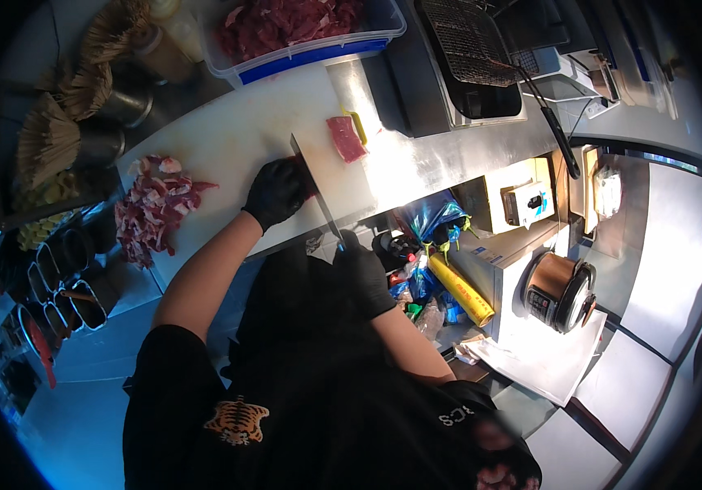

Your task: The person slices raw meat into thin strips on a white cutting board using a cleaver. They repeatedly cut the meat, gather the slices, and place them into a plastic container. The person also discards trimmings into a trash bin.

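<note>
My right hand (360, 275), in a black glove, grips the handle of a long kitchen knife (317, 187). The blade lies across a dark red piece of meat (310, 187) on the white cutting board (234, 135). Pressed against the blade's left side is my black-gloved left hand (276, 190), its fingers curled and covering most of that meat. A pile of cut, fatty meat pieces (158, 205) lies at the board's left end. To the right of the blade, a block of red meat (346, 139) rests beside a thin yellow object (359, 127).
Beyond the board stands a plastic tub (320, 54) of sliced meat. A fryer with a wire basket (464, 40) is at the upper right, its handle jutting out. Metal containers (99, 144) stand left. An electric pressure cooker (559, 294) and a yellow roll (461, 291) are lower right.
</note>
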